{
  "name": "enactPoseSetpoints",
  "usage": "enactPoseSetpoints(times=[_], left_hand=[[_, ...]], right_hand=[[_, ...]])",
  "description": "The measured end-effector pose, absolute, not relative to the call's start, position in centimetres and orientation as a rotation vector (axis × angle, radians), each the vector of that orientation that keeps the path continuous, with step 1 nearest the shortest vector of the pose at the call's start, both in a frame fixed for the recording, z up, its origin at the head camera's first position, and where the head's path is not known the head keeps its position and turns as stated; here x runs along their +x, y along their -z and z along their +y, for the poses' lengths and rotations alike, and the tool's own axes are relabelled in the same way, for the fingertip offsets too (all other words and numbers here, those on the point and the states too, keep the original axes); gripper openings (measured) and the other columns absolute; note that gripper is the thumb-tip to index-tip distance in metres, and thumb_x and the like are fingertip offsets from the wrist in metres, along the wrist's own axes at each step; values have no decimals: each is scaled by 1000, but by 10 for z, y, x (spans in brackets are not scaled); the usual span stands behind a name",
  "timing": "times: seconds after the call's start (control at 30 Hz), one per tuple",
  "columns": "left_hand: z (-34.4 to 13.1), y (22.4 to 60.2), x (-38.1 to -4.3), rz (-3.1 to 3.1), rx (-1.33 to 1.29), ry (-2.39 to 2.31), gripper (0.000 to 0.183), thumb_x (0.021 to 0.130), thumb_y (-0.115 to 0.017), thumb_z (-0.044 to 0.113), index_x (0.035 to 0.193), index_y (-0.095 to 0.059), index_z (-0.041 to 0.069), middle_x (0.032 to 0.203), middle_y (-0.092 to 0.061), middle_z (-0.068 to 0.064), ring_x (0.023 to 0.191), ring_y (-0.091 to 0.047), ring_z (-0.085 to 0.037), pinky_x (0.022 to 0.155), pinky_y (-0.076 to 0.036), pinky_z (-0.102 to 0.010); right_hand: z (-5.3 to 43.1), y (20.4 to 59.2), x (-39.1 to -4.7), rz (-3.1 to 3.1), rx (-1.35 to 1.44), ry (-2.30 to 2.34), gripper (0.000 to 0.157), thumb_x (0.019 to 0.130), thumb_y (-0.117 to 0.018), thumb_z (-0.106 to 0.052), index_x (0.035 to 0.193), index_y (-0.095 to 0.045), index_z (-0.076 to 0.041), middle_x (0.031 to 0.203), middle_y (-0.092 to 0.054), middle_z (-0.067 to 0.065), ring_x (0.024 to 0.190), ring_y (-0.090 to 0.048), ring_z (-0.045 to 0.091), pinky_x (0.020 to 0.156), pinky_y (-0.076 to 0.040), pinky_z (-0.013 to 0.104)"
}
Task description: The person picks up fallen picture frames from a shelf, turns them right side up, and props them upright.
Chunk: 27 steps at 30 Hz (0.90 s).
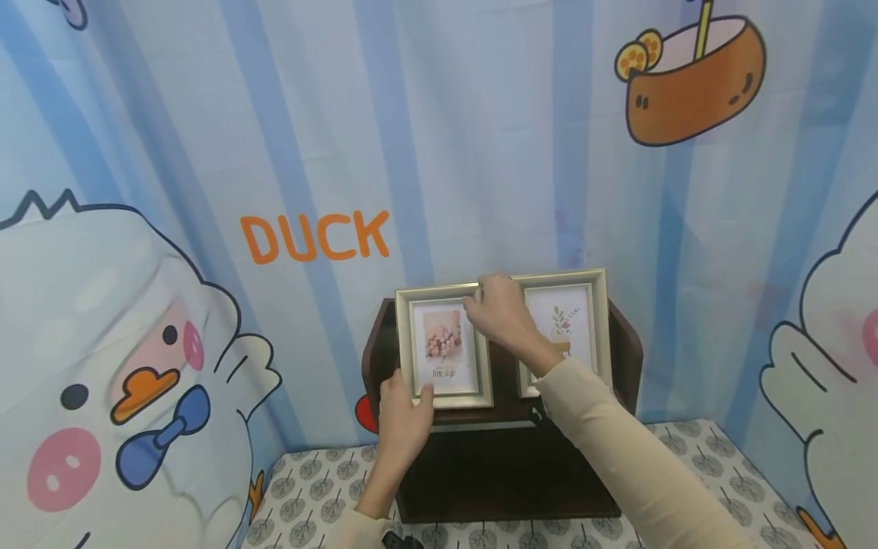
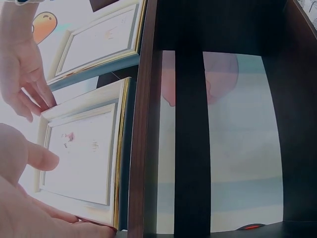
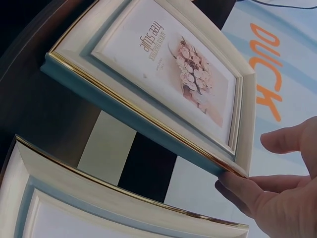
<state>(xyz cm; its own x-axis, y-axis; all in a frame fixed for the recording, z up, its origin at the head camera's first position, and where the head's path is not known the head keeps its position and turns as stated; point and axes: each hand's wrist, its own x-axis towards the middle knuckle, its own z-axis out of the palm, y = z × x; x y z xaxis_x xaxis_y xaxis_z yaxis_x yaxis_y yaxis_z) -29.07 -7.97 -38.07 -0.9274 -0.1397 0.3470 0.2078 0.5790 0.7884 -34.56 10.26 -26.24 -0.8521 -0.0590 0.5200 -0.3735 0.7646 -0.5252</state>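
Observation:
Two cream picture frames with gold edges stand side by side on a dark brown wooden shelf (image 1: 511,473). The left picture frame (image 1: 485,366) shows pink flowers and lettering. My left hand (image 1: 405,415) holds its lower left corner, fingers along the edge and thumb over the front. At its upper right corner, my right hand (image 1: 504,309) touches the edge with its fingertips; in the right wrist view the thumb (image 3: 282,141) stands apart from the frame. Partly behind the right forearm is the right picture frame (image 1: 600,328), with a plant print.
The shelf's raised side panels (image 1: 627,354) flank the frames, and its lower part is open. Beneath it lies a cloth (image 1: 315,488) with a grey tree pattern. A blue striped curtain (image 1: 473,152) with duck drawings hangs close behind.

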Motion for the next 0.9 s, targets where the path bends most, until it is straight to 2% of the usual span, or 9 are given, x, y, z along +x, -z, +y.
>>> enactPoseSetpoints(times=[0.27, 0.37, 0.4, 0.43, 0.5, 0.57, 0.63, 0.77, 0.9], left_hand=[[-81, 381, -295, -2440, -41, 1321, 68, 104, -62, 24, 156, -37, -12, 157, -41, -35, 146, -44, -51, 119, -39, -64], [-82, 381, -296, -2442, -36, 1324, 68, 104, -62, 24, 156, -38, -11, 156, -42, -35, 146, -44, -51, 119, -39, -64], [-83, 381, -296, -2442, -36, 1324, 67, 104, -62, 24, 156, -38, -11, 156, -42, -35, 146, -44, -51, 119, -39, -64], [-83, 381, -295, -2443, -36, 1324, 67, 104, -62, 24, 156, -38, -11, 156, -42, -35, 146, -44, -50, 119, -39, -64], [-84, 382, -294, -2442, -41, 1321, 67, 104, -62, 24, 156, -38, -11, 156, -43, -35, 146, -44, -50, 119, -39, -64], [-85, 382, -292, -2438, -66, 1316, 66, 104, -62, 23, 156, -39, -10, 155, -44, -35, 145, -45, -50, 118, -40, -64], [-87, 382, -289, -2435, -109, 1310, 65, 103, -62, 22, 156, -40, -9, 154, -45, -35, 144, -45, -50, 117, -41, -65], [-92, 380, -274, -2483, -177, 1272, 67, 104, -62, 24, 158, -36, -8, 158, -41, -34, 146, -43, -51, 115, -41, -67], [-102, 372, -256, -2556, -229, 1218, 69, 106, -60, 29, 160, -34, -5, 161, -39, -31, 148, -43, -50, 115, -41, -68]], right_hand=[[101, 262, -350, -2462, 329, -864, 39, 96, -59, -12, 64, -37, -14, 62, -35, -2, 58, -35, 16, 60, -36, 30], [101, 263, -351, -2471, 318, -865, 36, 96, -59, -13, 65, -40, -11, 65, -39, 3, 61, -39, 20, 63, -41, 35], [100, 263, -351, -2478, 316, -864, 33, 96, -58, -13, 67, -45, -7, 67, -45, 6, 64, -44, 23, 67, -45, 38], [100, 263, -351, -2481, 315, -862, 28, 96, -58, -14, 71, -52, -3, 72, -53, 12, 70, -52, 27, 73, -51, 41], [100, 263, -350, -2495, 313, -867, 26, 97, -57, -15, 91, -66, 9, 95, -68, 25, 92, -67, 38, 92, -57, 48], [100, 263, -348, -2515, 311, -876, 37, 98, -57, -17, 115, -67, 14, 124, -69, 33, 120, -66, 45, 111, -52, 53], [101, 261, -343, -2529, 314, -902, 50, 100, -58, -20, 136, -59, 14, 145, -59, 33, 140, -55, 47, 121, -43, 55], [106, 255, -326, -2538, 346, -962, 66, 102, -62, -30, 151, -46, 11, 156, -50, 30, 149, -45, 46, 126, -37, 55], [116, 255, -303, -2512, 388, -957, 79, 98, -72, -43, 155, -44, 4, 158, -49, 26, 150, -44, 44, 124, -37, 58]])
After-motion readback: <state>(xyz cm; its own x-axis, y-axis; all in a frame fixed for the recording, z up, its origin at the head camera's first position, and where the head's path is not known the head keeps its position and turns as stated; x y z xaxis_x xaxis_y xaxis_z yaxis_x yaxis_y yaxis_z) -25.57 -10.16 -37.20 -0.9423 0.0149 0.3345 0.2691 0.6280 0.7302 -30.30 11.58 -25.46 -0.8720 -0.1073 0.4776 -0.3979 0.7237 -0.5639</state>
